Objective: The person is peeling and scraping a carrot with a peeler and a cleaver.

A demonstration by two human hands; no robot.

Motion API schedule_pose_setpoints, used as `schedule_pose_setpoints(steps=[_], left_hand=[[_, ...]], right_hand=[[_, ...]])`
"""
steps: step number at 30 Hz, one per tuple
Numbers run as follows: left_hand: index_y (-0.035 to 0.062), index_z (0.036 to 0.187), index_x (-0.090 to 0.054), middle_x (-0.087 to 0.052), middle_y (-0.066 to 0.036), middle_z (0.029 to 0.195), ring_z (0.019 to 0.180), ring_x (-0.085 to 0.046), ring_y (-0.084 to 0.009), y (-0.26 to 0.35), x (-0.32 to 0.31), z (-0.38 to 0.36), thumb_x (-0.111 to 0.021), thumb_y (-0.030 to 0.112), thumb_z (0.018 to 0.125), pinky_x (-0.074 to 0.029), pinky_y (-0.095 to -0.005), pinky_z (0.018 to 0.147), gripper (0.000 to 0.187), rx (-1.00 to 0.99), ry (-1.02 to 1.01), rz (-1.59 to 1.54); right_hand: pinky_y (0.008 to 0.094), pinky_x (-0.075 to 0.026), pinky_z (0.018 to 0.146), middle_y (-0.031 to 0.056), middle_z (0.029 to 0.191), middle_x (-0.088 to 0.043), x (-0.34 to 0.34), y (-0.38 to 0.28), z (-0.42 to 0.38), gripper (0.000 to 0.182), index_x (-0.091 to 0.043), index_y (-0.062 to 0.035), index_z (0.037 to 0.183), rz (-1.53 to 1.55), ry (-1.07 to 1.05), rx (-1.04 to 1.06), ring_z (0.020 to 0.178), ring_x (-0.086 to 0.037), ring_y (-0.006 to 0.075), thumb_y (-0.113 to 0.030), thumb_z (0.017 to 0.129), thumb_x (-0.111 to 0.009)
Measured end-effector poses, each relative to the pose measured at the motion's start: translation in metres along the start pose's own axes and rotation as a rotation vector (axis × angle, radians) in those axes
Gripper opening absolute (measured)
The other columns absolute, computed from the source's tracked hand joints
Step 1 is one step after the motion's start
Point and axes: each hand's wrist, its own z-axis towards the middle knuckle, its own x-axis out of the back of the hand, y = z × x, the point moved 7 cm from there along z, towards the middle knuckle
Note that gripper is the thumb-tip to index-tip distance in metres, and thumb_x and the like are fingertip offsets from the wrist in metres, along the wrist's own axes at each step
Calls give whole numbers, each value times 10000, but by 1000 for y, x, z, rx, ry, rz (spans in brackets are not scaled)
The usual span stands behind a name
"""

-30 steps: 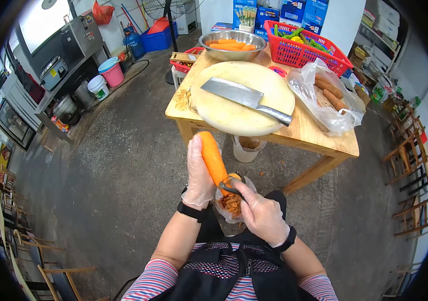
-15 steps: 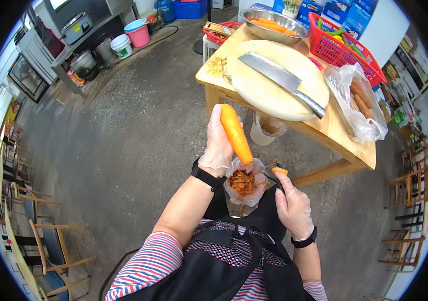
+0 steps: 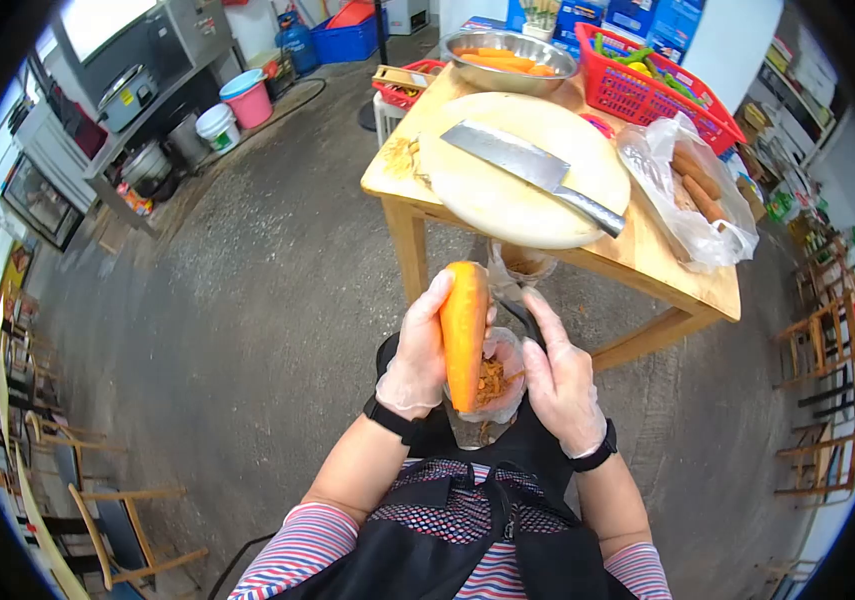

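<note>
My left hand (image 3: pixel 417 345), in a clear plastic glove, is wrapped round a peeled orange carrot (image 3: pixel 463 335) held upright, thick end up. Close to its right, my gloved right hand (image 3: pixel 564 385) grips a peeler by its black handle (image 3: pixel 521 318); the peeler's head is hard to make out beside the carrot. The index finger lies stretched along the tool. Below both hands stands a lined bin (image 3: pixel 513 392) with orange-brown peelings (image 3: pixel 492 381) in it, partly covered by the carrot.
A wooden table (image 3: pixel 692 290) stands ahead, bearing a round cutting board (image 3: pixel 467 205) with a cleaver (image 3: pixel 507 155), a steel bowl (image 3: pixel 557 82) of carrots, a red basket (image 3: pixel 637 100) and a bag (image 3: pixel 737 225) of unpeeled carrots. Another bin (image 3: pixel 537 265) is under the table.
The carrot has turned more upright and come lower, nearer my body. My right hand has moved up and left beside it, and the orange piece at its fingertip no longer shows.
</note>
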Motion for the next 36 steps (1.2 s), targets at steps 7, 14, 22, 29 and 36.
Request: schedule_pose_setpoints(steps=[7,14,22,29,36], left_hand=[[40,1247,-528,-628,-106,1056,929,-619,-220,2,-16,-12,-496,361,1000,-520,-351,841,406,-171,-95,289],[26,1259,-515,-600,-82,1139,1043,-582,-188,-3,-29,-16,-505,360,990,-463,-335,955,429,-295,-54,496],[29,1237,-514,-593,-77,1114,1019,-576,-165,-20,-33,-14,-514,370,993,-465,-310,930,420,-269,-34,548],[65,1239,-519,-578,-53,1005,844,-583,-140,2,-31,-7,-488,404,1003,-498,-282,742,414,-441,67,681],[71,1214,-536,-624,-77,980,790,-599,-164,23,-37,5,-504,421,990,-511,-290,699,417,-358,-27,475]], right_hand=[[472,-517,712,247,875,-660,-9,-9,14,527,-411,-99,1462,39,-44,-45,787,-658,412,-136,948,-521],[468,-502,709,254,855,-634,-10,-10,-4,516,-437,-41,1439,-13,65,-15,766,-618,426,-109,936,-530],[442,-507,844,292,1034,-629,0,2,-19,502,-426,-14,1436,140,77,-114,985,-632,443,-63,943,-504],[414,-511,877,237,1036,-670,-4,6,-32,487,-463,-57,1416,153,-80,-113,990,-648,413,-60,932,-516],[420,-521,818,225,932,-668,1,-1,-29,497,-462,-41,1415,144,39,13,944,-659,380,-82,926,-543]])
